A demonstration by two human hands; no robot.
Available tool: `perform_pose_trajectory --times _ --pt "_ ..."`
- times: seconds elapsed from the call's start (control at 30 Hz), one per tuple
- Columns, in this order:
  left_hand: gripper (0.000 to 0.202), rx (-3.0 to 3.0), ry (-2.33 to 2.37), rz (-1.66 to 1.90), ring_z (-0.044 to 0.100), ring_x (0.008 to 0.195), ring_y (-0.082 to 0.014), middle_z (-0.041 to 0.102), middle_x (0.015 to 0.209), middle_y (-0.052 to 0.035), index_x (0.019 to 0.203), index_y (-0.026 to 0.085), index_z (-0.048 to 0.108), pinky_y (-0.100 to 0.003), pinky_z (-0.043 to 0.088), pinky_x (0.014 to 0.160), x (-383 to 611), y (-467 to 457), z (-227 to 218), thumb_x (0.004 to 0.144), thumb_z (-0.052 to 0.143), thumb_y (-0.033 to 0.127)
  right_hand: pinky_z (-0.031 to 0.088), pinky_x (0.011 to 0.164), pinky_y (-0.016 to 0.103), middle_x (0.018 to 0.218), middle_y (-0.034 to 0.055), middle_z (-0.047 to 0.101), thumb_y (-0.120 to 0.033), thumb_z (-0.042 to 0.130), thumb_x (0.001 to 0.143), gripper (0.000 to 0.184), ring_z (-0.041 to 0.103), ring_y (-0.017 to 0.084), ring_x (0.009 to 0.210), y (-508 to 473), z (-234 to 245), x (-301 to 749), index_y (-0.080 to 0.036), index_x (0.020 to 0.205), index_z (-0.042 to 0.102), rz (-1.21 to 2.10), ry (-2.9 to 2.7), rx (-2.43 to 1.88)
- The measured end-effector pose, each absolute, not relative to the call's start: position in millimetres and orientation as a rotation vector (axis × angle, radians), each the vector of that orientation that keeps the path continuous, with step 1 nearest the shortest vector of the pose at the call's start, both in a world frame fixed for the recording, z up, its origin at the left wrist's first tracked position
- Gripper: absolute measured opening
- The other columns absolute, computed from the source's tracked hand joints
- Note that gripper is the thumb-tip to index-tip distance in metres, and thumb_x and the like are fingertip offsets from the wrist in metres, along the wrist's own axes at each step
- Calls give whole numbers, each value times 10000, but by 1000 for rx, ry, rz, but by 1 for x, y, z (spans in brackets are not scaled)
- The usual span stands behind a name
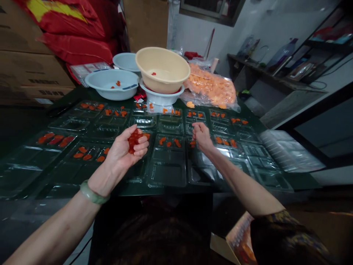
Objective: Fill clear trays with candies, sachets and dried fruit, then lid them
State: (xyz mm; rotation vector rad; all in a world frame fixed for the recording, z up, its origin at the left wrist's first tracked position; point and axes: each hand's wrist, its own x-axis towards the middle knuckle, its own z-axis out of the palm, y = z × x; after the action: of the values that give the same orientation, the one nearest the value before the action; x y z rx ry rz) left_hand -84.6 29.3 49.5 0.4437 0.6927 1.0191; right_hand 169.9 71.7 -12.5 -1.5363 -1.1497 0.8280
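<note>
My left hand (125, 147), with a pale green bangle (93, 193) on its wrist, is curled around a handful of small red pieces (134, 140). My right hand (202, 137) hovers over the clear plastic trays right of centre, its fingers pinched together; whatever is between them is hidden. Just beneath those fingers, a few orange-red pieces (192, 144) lie in a tray compartment. Left of it, a clear tray (167, 173) carries several orange pieces (169, 142) in its upper part. Rows of similar trays spread across the dark green table, most with such pieces along their far compartments.
Behind the trays stand a light blue basin (110, 88) and a cream basin (162, 68) stacked on a white one (161, 96), with a few red pieces inside. A clear bag of orange pieces (212, 86) lies beside them. Stacked clear trays (289, 151) are at the right edge.
</note>
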Motion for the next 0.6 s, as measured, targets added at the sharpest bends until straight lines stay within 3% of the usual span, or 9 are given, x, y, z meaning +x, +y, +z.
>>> perform_pose_trajectory --times 0.27,0.5,0.6 --pt "262 412 705 1020 296 378 -61 362 533 20 640 161 466 -157 207 329 -91 31 47 868 433 283 326 420 191 498 -92 320 -238 368 842 43 318 87 397 71 4 198 -224 828 406 809 -897 -1395" --pt "270 429 712 1014 298 382 -68 374 530 14 642 162 457 -162 213 332 -86 33 45 879 405 282 429 596 213 508 -83 425 -236 310 897 90 528 98 517 63 -18 201 -208 923 391 787 -858 -1408" --pt "271 439 706 1018 299 383 -66 377 531 14 649 160 461 -160 210 335 -86 35 46 883 397 282 416 590 224 504 -73 451 -255 314 885 130 531 110 529 61 -20 207 -198 918 427 699 -962 -1391"
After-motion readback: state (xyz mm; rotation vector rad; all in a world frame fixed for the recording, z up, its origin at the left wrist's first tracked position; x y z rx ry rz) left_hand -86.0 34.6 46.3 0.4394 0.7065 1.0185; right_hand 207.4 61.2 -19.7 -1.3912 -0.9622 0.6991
